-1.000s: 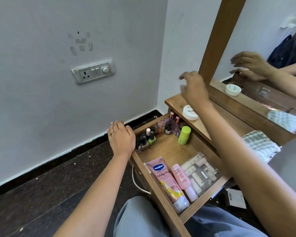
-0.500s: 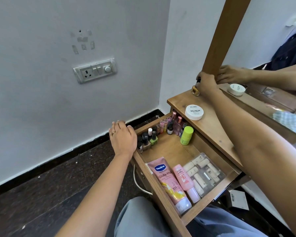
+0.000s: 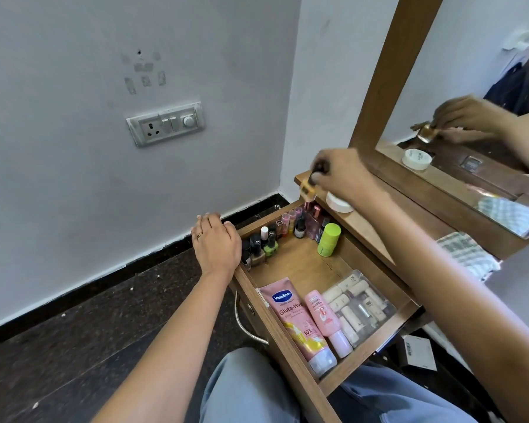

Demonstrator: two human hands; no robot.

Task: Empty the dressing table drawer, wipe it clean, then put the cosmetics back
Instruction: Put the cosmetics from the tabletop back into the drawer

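Lifted off the far bench (image 3: 353,222) beside the mirror (image 3: 458,71) frame, a gold bottle (image 3: 307,189) is now held over the bench's far left corner, just above the far end of the drawer (image 3: 293,264). It is pinched by its dark cap in the grip of the right hand (image 3: 345,175). The drawer is pulled out, and the left hand (image 3: 217,242) is laid flat on its far left rim, fingers straight and together. A Vaseline tube (image 3: 297,319), a pink tube (image 3: 322,319) and a clear box (image 3: 359,303) of small sticks are laid at the near end. A white jar (image 3: 338,204) is set on the bench, partly hidden by the right wrist. A green stick (image 3: 329,239) and polish bottles (image 3: 261,242) are stood at the far end.
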